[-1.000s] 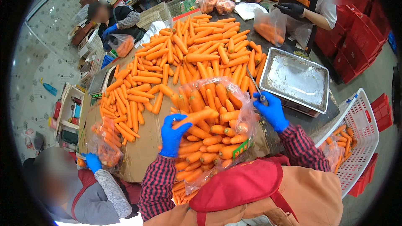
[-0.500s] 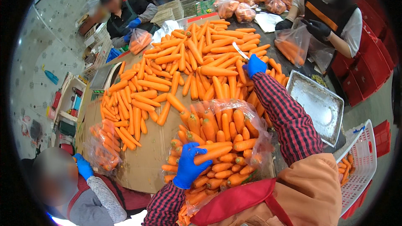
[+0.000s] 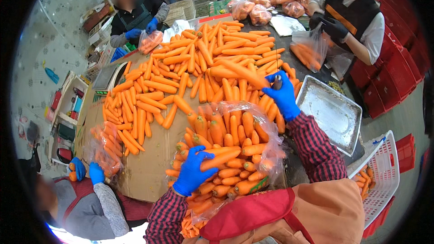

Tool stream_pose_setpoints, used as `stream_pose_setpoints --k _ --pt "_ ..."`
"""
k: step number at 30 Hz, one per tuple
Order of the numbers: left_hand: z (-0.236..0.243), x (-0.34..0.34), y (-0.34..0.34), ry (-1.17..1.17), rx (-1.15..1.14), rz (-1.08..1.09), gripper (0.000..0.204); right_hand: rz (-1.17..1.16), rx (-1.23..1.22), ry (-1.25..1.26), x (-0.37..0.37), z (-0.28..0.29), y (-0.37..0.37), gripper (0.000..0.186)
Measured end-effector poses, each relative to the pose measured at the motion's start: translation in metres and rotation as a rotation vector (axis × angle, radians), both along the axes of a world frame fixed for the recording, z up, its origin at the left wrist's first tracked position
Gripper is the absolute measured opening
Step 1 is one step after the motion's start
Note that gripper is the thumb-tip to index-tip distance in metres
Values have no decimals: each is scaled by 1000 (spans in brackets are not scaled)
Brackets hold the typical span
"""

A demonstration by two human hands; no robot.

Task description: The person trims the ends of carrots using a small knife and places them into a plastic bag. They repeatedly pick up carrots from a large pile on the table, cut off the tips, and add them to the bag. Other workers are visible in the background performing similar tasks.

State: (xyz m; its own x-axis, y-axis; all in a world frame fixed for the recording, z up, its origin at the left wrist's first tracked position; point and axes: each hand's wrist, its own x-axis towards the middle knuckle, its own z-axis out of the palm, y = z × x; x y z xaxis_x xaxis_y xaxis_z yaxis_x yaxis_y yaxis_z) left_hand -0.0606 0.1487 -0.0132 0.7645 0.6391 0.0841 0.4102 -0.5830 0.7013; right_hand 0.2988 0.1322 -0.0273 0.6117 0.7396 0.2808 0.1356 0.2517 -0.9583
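Observation:
My left hand (image 3: 192, 174), in a blue glove, is closed around a carrot (image 3: 221, 157) above an open clear plastic bag (image 3: 273, 129) full of carrots. My right hand (image 3: 285, 97), gloved in blue too, grips another carrot (image 3: 246, 74) by one end, over the near right side of a big carrot pile (image 3: 190, 58). A knife (image 3: 277, 81) is also in that hand; its dark handle shows at the fingers and the thin blade, seen nearly edge-on, points away from me.
To my right lie a metal tray (image 3: 330, 113) and a white basket (image 3: 384, 180) with carrots. Co-workers stand at the far left, far right and near left, each by bagged carrots. A scale (image 3: 108, 77) sits at the table's left; filled bags (image 3: 260, 14) are heaped at the back.
My right hand has drawn back from the pile and now holds a carrot along with the knife. My left hand keeps its carrot over the bag. The near-left co-worker's second hand shows.

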Motion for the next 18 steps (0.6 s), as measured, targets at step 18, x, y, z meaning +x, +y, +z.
stream_pose_setpoints --k 18 --pt "54 6 -36 -517 -608 106 63 326 190 29 -131 40 -117 41"
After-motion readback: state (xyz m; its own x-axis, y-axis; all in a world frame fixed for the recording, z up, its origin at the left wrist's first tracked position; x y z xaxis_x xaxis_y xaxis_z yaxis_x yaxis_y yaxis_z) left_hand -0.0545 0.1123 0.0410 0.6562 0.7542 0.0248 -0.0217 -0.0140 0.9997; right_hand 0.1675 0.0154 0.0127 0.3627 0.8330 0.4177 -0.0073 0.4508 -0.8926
